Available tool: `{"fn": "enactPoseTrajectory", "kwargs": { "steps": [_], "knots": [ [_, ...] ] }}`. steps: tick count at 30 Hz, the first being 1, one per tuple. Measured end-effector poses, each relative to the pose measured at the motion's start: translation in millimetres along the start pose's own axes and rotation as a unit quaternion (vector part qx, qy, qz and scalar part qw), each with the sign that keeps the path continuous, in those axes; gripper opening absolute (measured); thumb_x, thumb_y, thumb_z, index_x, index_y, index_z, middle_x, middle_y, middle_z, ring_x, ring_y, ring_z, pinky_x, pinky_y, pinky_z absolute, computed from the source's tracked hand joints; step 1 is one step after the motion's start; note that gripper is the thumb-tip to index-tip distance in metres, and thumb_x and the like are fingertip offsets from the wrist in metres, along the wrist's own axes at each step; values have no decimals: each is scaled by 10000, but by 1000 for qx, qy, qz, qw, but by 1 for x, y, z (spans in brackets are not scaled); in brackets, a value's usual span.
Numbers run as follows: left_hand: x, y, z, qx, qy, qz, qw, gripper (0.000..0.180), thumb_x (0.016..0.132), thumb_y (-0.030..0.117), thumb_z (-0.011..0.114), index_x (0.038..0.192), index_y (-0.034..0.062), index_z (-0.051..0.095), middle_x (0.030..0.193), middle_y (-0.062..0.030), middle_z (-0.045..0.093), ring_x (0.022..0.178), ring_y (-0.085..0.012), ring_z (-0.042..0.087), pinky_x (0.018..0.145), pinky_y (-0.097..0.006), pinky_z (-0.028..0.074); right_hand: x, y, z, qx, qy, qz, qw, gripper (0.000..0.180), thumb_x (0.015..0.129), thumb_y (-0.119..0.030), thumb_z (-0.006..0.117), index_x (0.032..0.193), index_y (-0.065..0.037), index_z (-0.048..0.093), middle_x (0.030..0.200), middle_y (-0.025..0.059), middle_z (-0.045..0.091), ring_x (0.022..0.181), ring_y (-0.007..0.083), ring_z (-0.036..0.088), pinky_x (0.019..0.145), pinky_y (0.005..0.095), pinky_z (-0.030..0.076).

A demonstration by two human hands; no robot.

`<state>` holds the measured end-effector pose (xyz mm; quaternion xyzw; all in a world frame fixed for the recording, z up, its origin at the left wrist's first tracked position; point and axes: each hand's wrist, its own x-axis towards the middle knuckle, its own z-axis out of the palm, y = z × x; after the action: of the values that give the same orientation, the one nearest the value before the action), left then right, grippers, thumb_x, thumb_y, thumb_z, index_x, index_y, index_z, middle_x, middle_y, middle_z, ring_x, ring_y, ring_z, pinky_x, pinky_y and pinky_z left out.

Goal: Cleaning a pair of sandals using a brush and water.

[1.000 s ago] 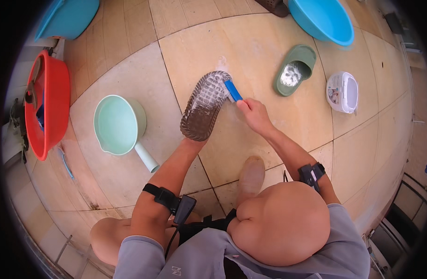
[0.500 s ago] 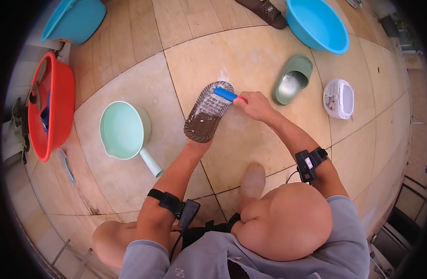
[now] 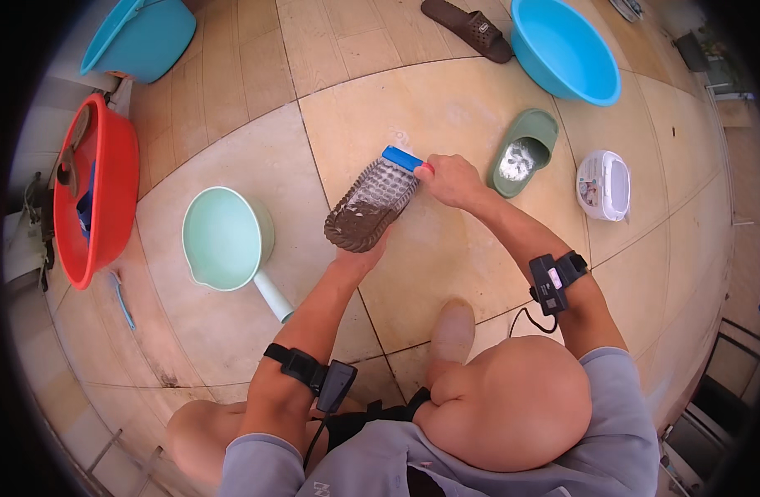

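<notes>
My left hand point(image 3: 363, 256) holds a brown slipper point(image 3: 365, 217) from beneath, its ridged sole turned up. White suds cover the far part of the sole; the near part is dark and wet. Most of my left fingers are hidden behind the slipper. My right hand point(image 3: 454, 181) is closed round the red handle of a blue scrubbing brush point(image 3: 403, 158), whose head rests at the far end of the sole. To the right of that hand, a green slipper point(image 3: 535, 137) lies on the floor with white powder inside.
A pale green dipper point(image 3: 222, 238) stands left of the slipper. Farther left are a red basin point(image 3: 119, 199) with things in it and a teal tub point(image 3: 152, 41). Another brown slipper point(image 3: 471, 31), a blue basin point(image 3: 566, 50) and a white container point(image 3: 603, 184) lie toward the far right.
The brush has slid slightly toward the sole's far tip. The slipper has tilted a little in my left hand. The whole view has shifted slightly.
</notes>
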<state>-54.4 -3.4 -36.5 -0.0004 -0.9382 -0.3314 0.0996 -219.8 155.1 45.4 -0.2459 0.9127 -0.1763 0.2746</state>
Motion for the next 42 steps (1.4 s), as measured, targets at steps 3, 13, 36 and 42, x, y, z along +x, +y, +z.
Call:
{"fn": "enactPoseTrajectory", "kwargs": {
  "steps": [3, 13, 36, 42],
  "knots": [
    [36, 24, -42, -43, -254, -110, 960, 307, 966, 312, 593, 1143, 63, 626, 988, -71, 691, 871, -295, 659, 788, -408, 519, -21, 22, -21, 21, -20, 29, 999, 424, 909, -376, 529, 936, 13, 693, 933, 244, 690, 895, 395, 660, 819, 479, 507],
    [13, -8, -48, -723, -59, -440, 529, 106, 1013, 167, 502, 985, 84, 563, 775, -2, 591, 475, -50, 398, 380, -189, 261, -86, 28, -4, 255, -142, -5, 957, 375, 926, -341, 559, 856, 17, 647, 787, 184, 639, 779, 322, 629, 712, 429, 467],
    [19, -31, -72, -595, -17, -596, 540, 150, 990, 127, 473, 900, 81, 583, 646, 14, 523, 387, -57, 294, 325, -216, 203, 51, -57, 6, -85, -106, -167, 977, 384, 940, -358, 550, 953, 3, 680, 909, 247, 690, 891, 397, 676, 794, 489, 537],
    [20, -24, -72, -543, -26, -578, 608, 119, 982, 113, 510, 940, 72, 612, 677, 2, 576, 397, -56, 324, 350, -232, 204, 49, -66, 10, -78, -99, -172, 977, 399, 920, -337, 554, 968, 29, 708, 900, 256, 692, 922, 403, 672, 825, 492, 531]
  ]
}}
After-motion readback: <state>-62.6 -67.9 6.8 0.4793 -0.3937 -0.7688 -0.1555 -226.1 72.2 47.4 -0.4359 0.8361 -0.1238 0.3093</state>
